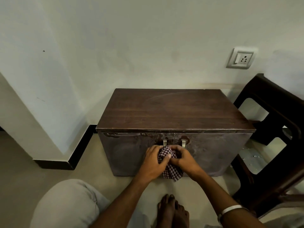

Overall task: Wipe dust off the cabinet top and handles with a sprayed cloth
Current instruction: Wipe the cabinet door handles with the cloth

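A low dark wooden cabinet [176,111] stands against the wall, its top bare with faint wipe streaks. Two metal handles sit at the middle of its front doors: the left handle [164,143] and the right handle [183,143]. A checked dark-and-white cloth [171,171] is bunched just below the handles. My left hand [155,159] grips the cloth from the left. My right hand [184,157] grips it from the right, fingers curled over its top. The lower parts of both handles are hidden behind my hands and the cloth.
A dark wooden chair [273,134] stands close to the cabinet's right side. A wall socket [241,58] is above it. My knee [65,204] and bare foot [172,209] are on the floor in front. A black skirting [74,153] runs at left.
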Motion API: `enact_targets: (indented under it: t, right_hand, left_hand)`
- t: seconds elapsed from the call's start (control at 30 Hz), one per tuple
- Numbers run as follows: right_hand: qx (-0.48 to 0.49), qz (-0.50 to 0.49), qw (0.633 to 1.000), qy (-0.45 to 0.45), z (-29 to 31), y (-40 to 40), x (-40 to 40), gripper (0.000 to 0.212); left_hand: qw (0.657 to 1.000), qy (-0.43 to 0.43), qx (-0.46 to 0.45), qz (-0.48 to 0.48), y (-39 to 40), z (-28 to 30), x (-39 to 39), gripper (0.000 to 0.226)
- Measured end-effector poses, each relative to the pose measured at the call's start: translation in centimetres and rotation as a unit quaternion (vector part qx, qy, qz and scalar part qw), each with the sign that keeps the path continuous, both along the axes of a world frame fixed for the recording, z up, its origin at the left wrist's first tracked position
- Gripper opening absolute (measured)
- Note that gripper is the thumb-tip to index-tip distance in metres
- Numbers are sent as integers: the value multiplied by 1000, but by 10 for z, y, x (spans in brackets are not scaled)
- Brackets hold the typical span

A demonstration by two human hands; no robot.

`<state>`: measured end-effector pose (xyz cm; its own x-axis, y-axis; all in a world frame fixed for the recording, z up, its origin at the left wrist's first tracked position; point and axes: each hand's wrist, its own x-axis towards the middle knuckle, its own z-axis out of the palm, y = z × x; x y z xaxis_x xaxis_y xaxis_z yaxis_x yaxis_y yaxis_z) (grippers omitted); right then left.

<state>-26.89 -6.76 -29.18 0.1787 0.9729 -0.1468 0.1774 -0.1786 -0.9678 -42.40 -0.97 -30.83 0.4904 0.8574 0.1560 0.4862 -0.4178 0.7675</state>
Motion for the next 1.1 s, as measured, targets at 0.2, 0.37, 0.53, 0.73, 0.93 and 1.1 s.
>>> enact_targets:
  t: [0.2,0.37,0.53,0.73,0.93,1.1]
  right_hand:
    - [22,46,998,-31,37,0,9,41]
    - [48,56,996,-57,65,4,13,51]
    - [34,75,994,-74,94,8,20,43]
    - [43,109,990,-77,125,8,31,46]
    - [105,65,983,-136,154,13,38,37]
    - [126,27,978,-164,174,18,48,35]
  left_hand:
    - [998,-14,48,-39,12,25,-4,38]
    - [993,-46,83,-73,20,56,-5,27]
    - [989,-67,109,-80,27,87,-1,22]
    - [985,-117,106,-73,28,123,10,17]
    - [979,-139,133,-64,36,149,25,24]
    - [978,-115,157,-74,44,172,41,31]
